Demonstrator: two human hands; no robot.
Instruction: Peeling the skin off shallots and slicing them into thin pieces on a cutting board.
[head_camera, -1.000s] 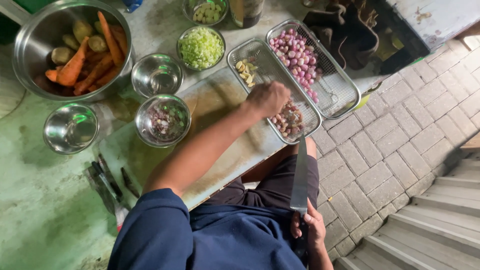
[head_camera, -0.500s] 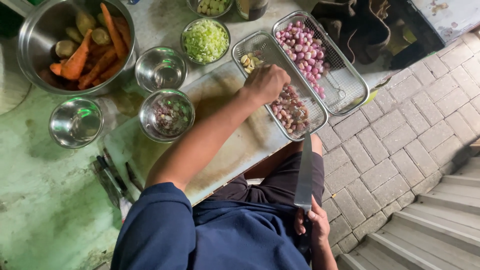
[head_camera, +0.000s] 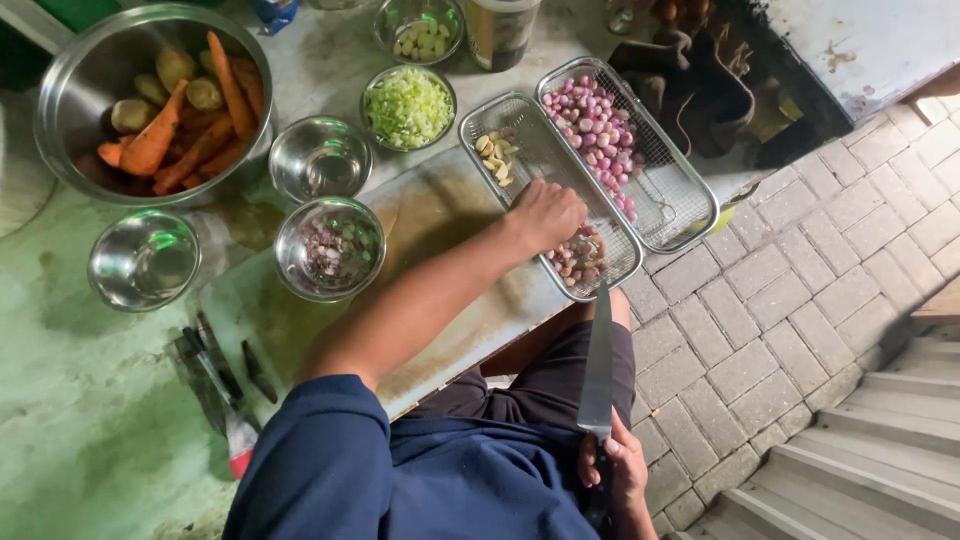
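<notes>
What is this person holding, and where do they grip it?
The right hand holds a long knife by its handle. The left hand reaches into the wire tray of shallots; its grasp cannot be told.

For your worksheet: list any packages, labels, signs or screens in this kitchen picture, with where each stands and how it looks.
Dark cylindrical container: top edge, right of the bowl of chopped greens; possibly a pale label band, too cut off to tell.
Blue object: top edge, mostly cropped; kind unclear.
No signs or screens.

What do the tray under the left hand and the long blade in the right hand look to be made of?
The rectangular wire-mesh tray looks like bare silver metal: an open grid with a thicker rim, and the table shows through it. The long flat knife blade looks like dull grey steel with a soft sheen; its handle is hidden in the right hand.
</notes>
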